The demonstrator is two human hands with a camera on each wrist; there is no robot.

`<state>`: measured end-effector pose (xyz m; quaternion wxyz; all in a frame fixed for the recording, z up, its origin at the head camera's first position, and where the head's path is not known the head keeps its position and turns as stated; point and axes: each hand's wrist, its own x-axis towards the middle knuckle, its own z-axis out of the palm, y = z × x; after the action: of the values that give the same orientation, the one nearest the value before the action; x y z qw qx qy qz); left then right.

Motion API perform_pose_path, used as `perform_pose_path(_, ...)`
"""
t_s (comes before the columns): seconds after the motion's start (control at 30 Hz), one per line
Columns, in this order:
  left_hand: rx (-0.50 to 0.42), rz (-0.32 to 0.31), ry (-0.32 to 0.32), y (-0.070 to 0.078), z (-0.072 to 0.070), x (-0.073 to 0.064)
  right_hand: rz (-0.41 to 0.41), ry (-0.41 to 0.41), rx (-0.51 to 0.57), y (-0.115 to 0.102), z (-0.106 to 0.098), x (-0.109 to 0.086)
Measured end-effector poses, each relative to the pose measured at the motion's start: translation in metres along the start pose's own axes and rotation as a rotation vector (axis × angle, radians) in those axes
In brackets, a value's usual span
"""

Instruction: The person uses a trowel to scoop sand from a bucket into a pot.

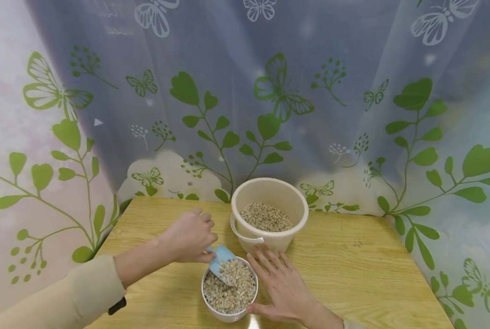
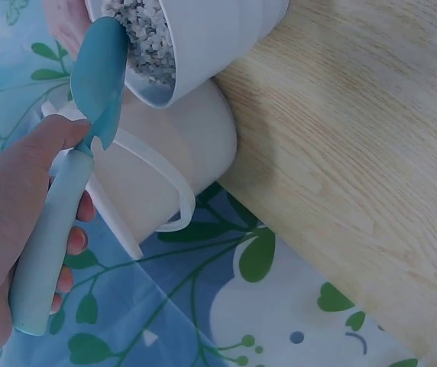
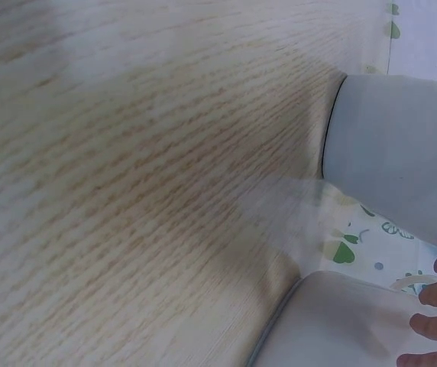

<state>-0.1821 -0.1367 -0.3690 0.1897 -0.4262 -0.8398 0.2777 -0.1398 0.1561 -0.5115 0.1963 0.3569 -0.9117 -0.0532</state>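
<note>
My left hand [image 1: 191, 235] grips the pale blue handle [image 2: 50, 245] of a small hand trowel [image 1: 221, 257]. Its blade dips into the pale gravel [image 1: 228, 297] that fills a white bowl [image 1: 225, 317], and some grains lie on the blade. On the bowl's right side, my right hand [image 1: 283, 288] is spread with straight fingers, the thumb at the rim. Just behind stands a cream bucket [image 1: 298, 214], partly filled with brownish gravel [image 1: 265, 217]. In the right wrist view the fingers [image 3: 432, 327] show only at the edge.
The bucket's white handle [image 1: 245, 236] hangs down on its left front side. Everything stands on a wood-grain table [image 1: 351, 265]. A curtain [image 1: 228, 45] printed with butterflies and leaves hangs behind the table's far edge.
</note>
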Motion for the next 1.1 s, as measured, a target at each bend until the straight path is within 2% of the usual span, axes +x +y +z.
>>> perform_pose_path(0.4,-0.005,0.035,0.018,0.006,-0.008,0.01,0.003,-0.02,-0.01,0.0,-0.001,0.0)
perform_pose_path(0.77,0.064,0.067,0.048,0.007,-0.02,0.015,0.002,-0.015,-0.015,0.0,-0.001,0.0)
perform_pose_path(0.9,0.069,0.07,0.03,0.005,-0.023,0.014,-0.001,-0.013,-0.028,0.0,-0.001,0.0)
perform_pose_path(1.1,0.063,0.06,0.014,-0.002,-0.019,0.006,0.009,-0.026,-0.008,0.0,-0.002,0.0)
